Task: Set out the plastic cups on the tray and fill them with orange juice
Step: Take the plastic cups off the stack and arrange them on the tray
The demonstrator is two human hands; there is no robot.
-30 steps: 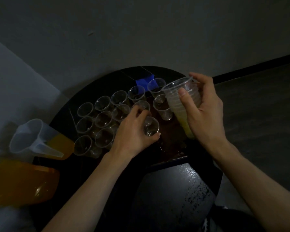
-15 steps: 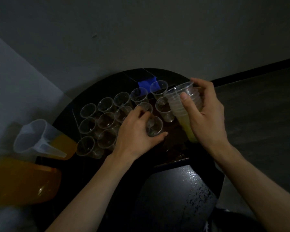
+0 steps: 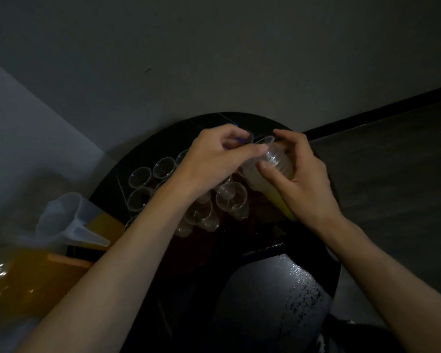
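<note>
"Plastic cups: where did they stand, and what had the fingers gone to?"

"The left fingertips were closed together on the rim of the top cup of the stack, pinching it. A second before, that left hand had been down on the tray, curled round a single cup in the near row. It had let that one go and come up."

"And the cup it left?"

"The released cup stood upright at the near right of the rows, no finger on it. The other empty plastic cups were packed on the tray to its left, partly hidden under the forearm."

"The other hand?"

"The right hand had stayed wrapped round the stack, thumb across its front, holding it tilted above the tray's right side, mouth towards the left hand. It had scarcely shifted."

"So what did that mean for the job?"

"One more cup was placed, and I judged the next was about to be peeled off. Thin nested cups cling, so two might come away together. Several remained in the stack, so the setting-out was unfinished, and no cup on the tray showed juice. The jug and the bottle, both holding orange juice, sat untouched at the far left, well apart from both hands."
</note>
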